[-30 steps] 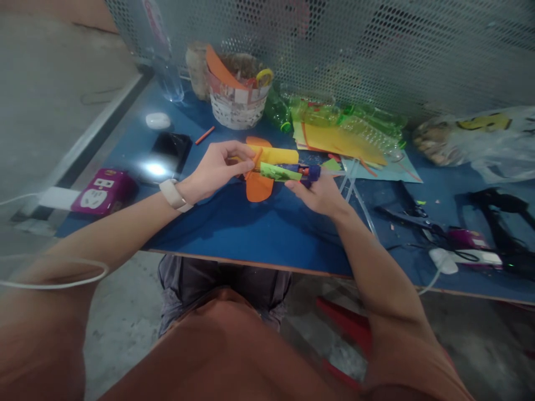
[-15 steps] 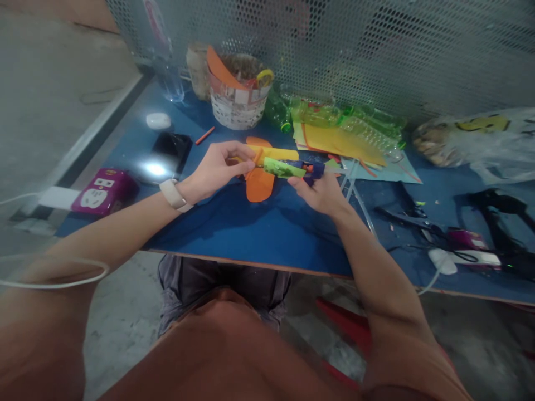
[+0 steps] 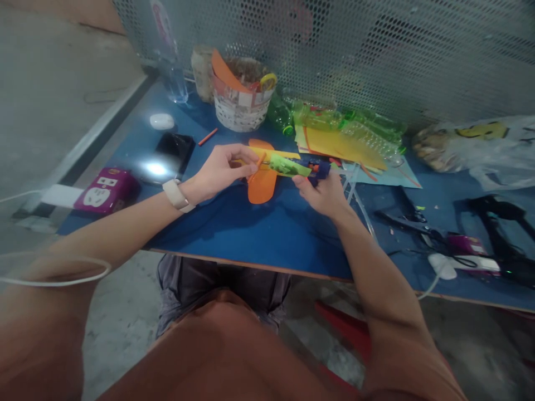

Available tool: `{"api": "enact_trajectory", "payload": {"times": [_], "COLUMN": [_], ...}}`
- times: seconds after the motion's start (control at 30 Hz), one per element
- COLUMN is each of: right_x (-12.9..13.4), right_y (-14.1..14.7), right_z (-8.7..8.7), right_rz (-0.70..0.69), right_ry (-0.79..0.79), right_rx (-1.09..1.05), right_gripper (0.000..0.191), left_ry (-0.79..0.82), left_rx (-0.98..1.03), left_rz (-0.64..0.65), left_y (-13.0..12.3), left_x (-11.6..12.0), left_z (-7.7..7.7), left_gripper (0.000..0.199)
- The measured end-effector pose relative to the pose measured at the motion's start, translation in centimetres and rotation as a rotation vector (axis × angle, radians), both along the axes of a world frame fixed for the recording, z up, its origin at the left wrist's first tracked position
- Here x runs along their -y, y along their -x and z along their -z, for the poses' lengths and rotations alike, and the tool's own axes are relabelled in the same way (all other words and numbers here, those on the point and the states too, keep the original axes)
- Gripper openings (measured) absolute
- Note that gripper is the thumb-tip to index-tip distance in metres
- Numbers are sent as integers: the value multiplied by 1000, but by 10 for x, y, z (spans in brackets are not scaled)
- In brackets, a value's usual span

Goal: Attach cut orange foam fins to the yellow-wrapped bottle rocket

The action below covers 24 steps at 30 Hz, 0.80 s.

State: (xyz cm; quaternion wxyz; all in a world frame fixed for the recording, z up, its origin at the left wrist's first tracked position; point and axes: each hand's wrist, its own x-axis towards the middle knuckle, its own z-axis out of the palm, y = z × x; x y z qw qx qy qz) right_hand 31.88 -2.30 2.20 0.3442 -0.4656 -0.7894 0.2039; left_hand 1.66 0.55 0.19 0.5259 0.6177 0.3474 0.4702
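Note:
My left hand (image 3: 228, 170) is closed in a pinch on a thin orange stick (image 3: 261, 160). Just beyond its fingertips lie an orange cut-out with rounded lobes (image 3: 261, 188) and a yellow strip (image 3: 288, 154). My right hand (image 3: 324, 192) is wrapped round a dark blue glue gun (image 3: 320, 169) with a bright green wrap (image 3: 288, 165) on its front part. The gun's front points left at the orange stick; whether its tip touches the stick, I cannot tell. My fingers hide part of the handle.
Behind stand a paper-covered basket (image 3: 240, 114) and green plastic bottles (image 3: 317, 116). Coloured sheets (image 3: 343, 147) and clear sticks (image 3: 364, 209) lie right. A phone (image 3: 173, 153), white case (image 3: 161, 121), another orange stick (image 3: 208, 137) and purple socket block (image 3: 102, 192) are left.
The view has shifted slightly, so most things on the table sit a little further right. Both hands keep their holds, with the glue gun still beside the orange stick.

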Motion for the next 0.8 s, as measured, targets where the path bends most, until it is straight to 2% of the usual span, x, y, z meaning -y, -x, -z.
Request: {"api": "enact_trajectory", "payload": {"times": [0.8], "right_x": [-4], "right_y": [-5], "right_z": [12], "right_rz": [80], "right_ry": [3], "right_rx": [-71], "right_gripper": [75], "left_ry": [-17], "left_rx": [-13], "left_rz": [16], "left_y": [1], "left_x": [0], "left_z": [-1], "left_gripper": [31]}}
